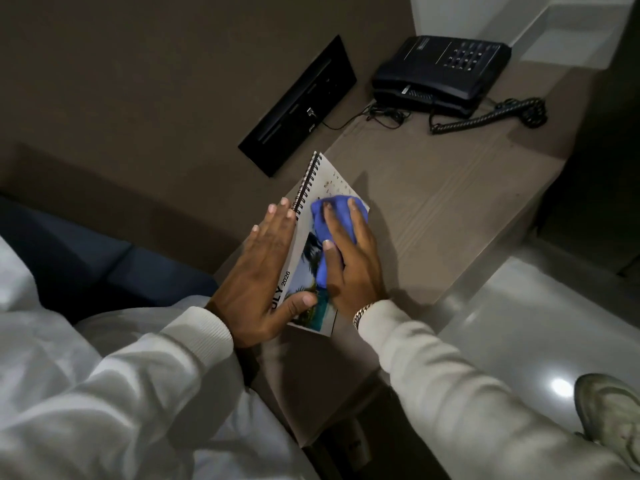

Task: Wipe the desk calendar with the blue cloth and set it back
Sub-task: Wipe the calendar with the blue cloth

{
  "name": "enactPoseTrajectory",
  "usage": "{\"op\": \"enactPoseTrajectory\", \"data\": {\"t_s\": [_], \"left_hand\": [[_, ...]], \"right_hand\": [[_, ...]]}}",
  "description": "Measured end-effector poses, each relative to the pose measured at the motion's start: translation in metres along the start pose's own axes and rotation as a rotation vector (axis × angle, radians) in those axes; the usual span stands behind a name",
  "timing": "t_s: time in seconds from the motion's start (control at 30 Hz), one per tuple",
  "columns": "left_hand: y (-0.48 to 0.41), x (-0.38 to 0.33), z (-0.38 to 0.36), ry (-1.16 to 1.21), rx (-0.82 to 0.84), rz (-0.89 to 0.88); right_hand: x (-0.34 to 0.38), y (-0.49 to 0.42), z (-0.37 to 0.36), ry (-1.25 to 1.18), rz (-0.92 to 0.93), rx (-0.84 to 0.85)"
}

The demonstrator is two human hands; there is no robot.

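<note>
The desk calendar (pixel 320 237) ran seven-to-one o'clock; the right hand (pixel 349 251), fingers spread, pressed the blue cloth (pixel 332 216) onto it while the flat, open-fingered left hand (pixel 263 268) braced its spiral edge.

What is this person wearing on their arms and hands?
Both arms are in long, off-white sleeves with ribbed cuffs. The left hand is bare, with no ring or watch visible. The right hand is also bare, with a chunky metallic chain bracelet at the wrist.

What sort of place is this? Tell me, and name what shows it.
Probably a hotel room or a small office. A corded desk phone sits on a narrow wooden desk, a black socket panel is set in the wall, and a spiral-bound desk calendar is being wiped.
</note>
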State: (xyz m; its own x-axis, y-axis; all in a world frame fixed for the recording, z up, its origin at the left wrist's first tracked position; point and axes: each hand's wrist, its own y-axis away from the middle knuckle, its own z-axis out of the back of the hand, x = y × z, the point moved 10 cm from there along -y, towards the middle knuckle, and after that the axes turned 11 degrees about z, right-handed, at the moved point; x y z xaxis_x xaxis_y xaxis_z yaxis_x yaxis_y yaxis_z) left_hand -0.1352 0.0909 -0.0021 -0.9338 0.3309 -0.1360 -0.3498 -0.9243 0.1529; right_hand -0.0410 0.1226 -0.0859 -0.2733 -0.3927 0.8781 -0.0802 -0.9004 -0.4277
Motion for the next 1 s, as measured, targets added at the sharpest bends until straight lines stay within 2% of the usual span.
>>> {"op": "enactPoseTrajectory", "data": {"t_s": [0.17, 0.33, 0.43, 0.53, 0.63, 0.77, 0.8, 0.93, 1.0], "left_hand": [[0.000, -0.003, 0.000, -0.028, 0.008, -0.013], [0.000, -0.001, -0.001, -0.031, 0.006, -0.015], [0.001, -0.003, 0.000, -0.046, 0.005, -0.031], [0.000, -0.005, 0.001, -0.046, 0.015, -0.026], [0.000, -0.003, 0.000, -0.055, 0.012, -0.021], [0.001, -0.004, 0.000, -0.082, 0.004, -0.036], [0.001, -0.004, 0.000, -0.094, 0.003, -0.041], [-0.001, -0.005, 0.002, -0.105, 0.025, -0.027], [-0.001, -0.005, 0.002, -0.104, 0.026, -0.027]], "right_hand": [[-0.003, 0.033, -0.009, -0.043, -0.034, 0.082], [0.011, -0.022, 0.006, -0.093, 0.028, -0.082], [-0.011, -0.037, 0.010, -0.061, -0.081, -0.060], [-0.024, -0.010, 0.011, -0.062, -0.169, -0.031], [-0.004, 0.008, 0.005, -0.105, -0.080, -0.019], [0.014, -0.025, 0.004, -0.124, 0.015, -0.060], [0.007, -0.034, 0.006, -0.142, -0.022, -0.073], [-0.046, -0.023, 0.009, -0.259, -0.356, -0.082], [-0.040, 0.002, 0.008, -0.239, -0.340, -0.076]]}}
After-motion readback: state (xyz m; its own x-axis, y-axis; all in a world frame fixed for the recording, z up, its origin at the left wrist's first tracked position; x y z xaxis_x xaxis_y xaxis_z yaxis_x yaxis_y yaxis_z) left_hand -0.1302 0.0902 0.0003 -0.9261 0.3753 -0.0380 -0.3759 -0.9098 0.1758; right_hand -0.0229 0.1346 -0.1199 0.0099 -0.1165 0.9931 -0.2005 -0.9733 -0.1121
